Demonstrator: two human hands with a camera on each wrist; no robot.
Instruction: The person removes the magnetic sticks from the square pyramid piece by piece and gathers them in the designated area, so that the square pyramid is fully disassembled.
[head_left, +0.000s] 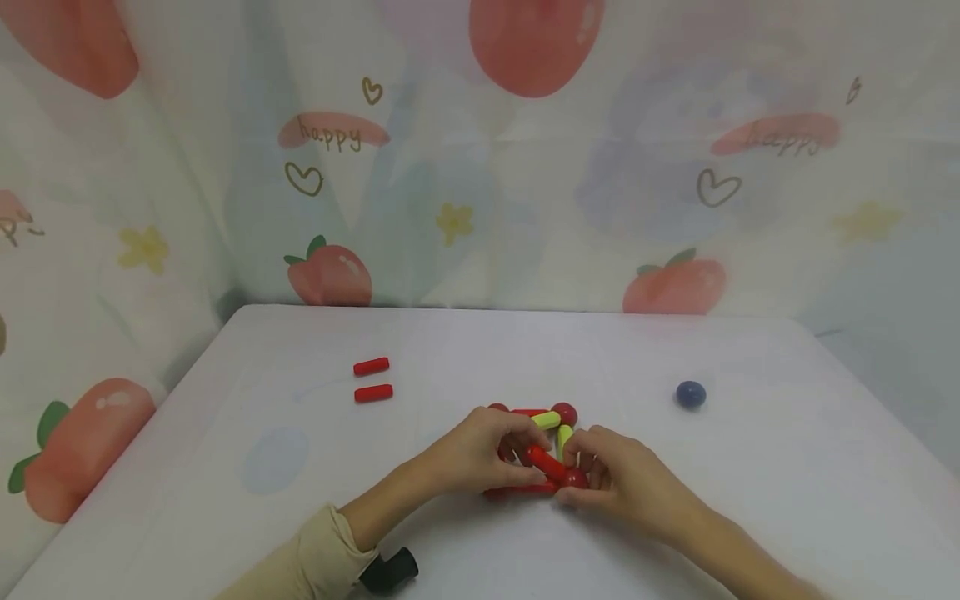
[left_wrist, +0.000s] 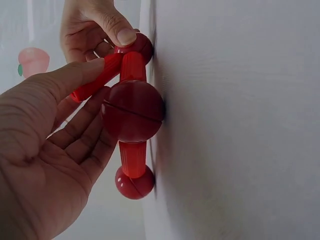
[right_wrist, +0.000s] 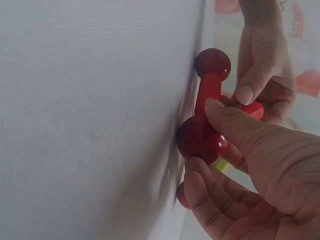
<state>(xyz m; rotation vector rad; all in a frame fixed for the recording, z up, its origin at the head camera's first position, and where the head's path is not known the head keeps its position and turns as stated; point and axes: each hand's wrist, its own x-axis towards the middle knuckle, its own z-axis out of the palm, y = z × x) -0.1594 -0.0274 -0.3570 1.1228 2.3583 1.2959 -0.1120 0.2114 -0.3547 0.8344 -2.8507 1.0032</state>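
A frame of red balls joined by red and yellow rods lies on the table, partly hidden by my hands. My left hand [head_left: 480,458] pinches a red rod [head_left: 546,461] between thumb and fingers. This rod slants up from the red ball [head_left: 575,478] at the near right corner, which my right hand [head_left: 630,479] grips with thumb and fingertips. At the far right corner another red ball [head_left: 564,414] meets a yellow rod [head_left: 564,442]. The left wrist view shows a red ball [left_wrist: 133,111] at the near left corner, beside my left fingers.
Two loose red rods, one farther [head_left: 371,367] and one nearer [head_left: 373,393], lie at the left on the white table [head_left: 300,533]. A dark blue ball [head_left: 691,395] sits at the right. Behind the table hangs a fruit-patterned cloth [head_left: 525,208].
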